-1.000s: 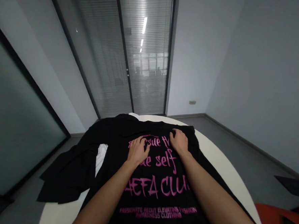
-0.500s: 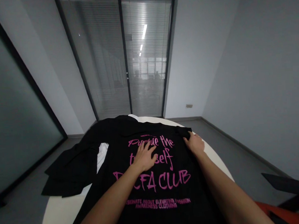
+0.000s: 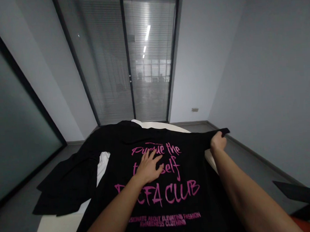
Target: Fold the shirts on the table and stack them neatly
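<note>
Table (image 3: 50,231) bears a black shirt (image 3: 194,162), likely light, soft and floppy; the left hand (image 3: 148,166) rests splayed on its pink print (image 3: 182,191); farther right, the right hand (image 3: 218,141) grips the sleeve (image 3: 204,139) near its end, seemingly a sound hold.

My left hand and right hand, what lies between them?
In the head view, the black shirt stretches between the left hand and the right hand, with some pink lettering showing.
</note>
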### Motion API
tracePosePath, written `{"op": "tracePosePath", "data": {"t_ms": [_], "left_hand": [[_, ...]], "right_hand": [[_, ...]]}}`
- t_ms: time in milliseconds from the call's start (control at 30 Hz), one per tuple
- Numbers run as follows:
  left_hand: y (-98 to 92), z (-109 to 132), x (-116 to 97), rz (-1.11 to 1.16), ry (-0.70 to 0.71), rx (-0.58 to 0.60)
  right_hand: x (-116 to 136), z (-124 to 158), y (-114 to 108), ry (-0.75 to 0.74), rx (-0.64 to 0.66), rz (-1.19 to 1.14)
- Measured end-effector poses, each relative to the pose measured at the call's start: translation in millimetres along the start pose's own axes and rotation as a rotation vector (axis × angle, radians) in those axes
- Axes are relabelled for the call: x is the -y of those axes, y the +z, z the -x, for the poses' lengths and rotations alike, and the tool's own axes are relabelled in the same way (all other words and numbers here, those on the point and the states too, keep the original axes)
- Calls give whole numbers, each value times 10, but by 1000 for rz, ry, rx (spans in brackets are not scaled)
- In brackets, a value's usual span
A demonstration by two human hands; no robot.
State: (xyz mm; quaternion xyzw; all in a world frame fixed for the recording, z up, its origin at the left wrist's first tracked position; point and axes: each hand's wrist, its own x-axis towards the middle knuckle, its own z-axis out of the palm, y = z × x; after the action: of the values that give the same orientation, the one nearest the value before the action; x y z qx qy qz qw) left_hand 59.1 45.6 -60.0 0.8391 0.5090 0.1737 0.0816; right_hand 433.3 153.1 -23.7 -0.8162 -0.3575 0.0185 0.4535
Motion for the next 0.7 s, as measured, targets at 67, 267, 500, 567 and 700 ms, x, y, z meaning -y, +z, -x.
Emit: {"op": "tracePosePath", "data": {"t_ms": [67,267,500,567,700], "left_hand": [[-14,-4,-1,-2,6,10],[-28,-12,1,-6,24,7],[-65,-8,-37,-18,25,3],[-81,-9,-51,-16,18,7],[-97,-8,-71,-22,11,21]], "right_hand": [[-58,-42,-22,112,6,-39],[-91,-69,36,271,75,-115],[78,156,97,127,-25,89],[161,255,123,-23,-14,218],[379,434,230,-313,202,402]]}}
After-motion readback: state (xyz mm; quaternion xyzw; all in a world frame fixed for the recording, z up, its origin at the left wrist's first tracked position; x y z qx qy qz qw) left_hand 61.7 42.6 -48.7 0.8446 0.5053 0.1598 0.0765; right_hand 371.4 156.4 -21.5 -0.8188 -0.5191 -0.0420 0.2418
